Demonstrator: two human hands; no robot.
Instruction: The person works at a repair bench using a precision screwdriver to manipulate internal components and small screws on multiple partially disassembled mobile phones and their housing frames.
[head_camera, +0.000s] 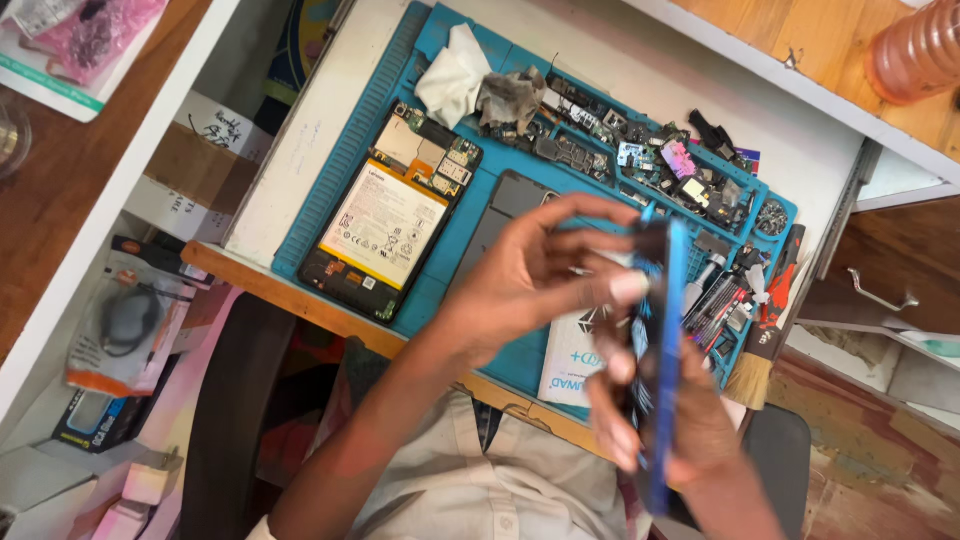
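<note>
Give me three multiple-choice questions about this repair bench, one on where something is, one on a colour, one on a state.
1. Where does the opened tablet lie?
A. on the work mat
B. in the drawer
C. on the floor

2. What colour is the work mat?
A. red
B. blue
C. white

3. What state is the tablet in?
A. sealed
B. boxed
C. back off, battery showing

Answers:
1 A, it rests flat on the mat, left of both hands.
2 B, its ribbed edge is blue.
3 C, battery and circuit boards are exposed.

The left hand and right hand hold a blue phone edge-on.
</note>
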